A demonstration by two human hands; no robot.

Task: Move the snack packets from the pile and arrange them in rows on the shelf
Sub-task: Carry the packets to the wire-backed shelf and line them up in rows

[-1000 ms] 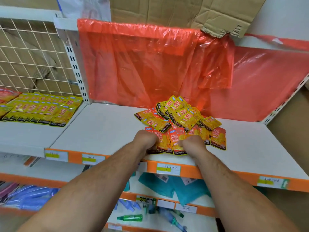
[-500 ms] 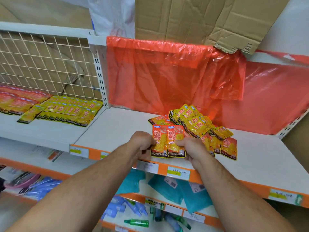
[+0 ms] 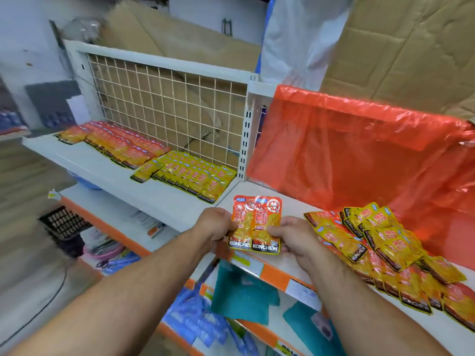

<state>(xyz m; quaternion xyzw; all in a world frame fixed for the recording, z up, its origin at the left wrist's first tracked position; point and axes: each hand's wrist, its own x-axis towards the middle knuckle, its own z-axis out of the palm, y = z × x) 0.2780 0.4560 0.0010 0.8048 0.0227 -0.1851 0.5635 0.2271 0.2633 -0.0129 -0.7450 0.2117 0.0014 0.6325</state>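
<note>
Snack packets [image 3: 255,224], two overlapping side by side at centre frame, gripped by left hand [image 3: 216,223] and right hand [image 3: 293,236], fingers of both curled tight on the lower corners, just above the front of the white shelf [image 3: 293,209]. Loose pile [image 3: 380,242] at lower right on that shelf, before a red plastic sheet [image 3: 359,155]. Neat rows [image 3: 190,176] on the neighbouring shelf [image 3: 115,173], middle left.

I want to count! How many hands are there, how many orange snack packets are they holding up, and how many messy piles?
Hands: 2, the left hand and the right hand.
Orange packets held: 2, the left packet and the right packet.
Messy pile: 1, its packets overlap too much to count.
Total: 5.
</note>
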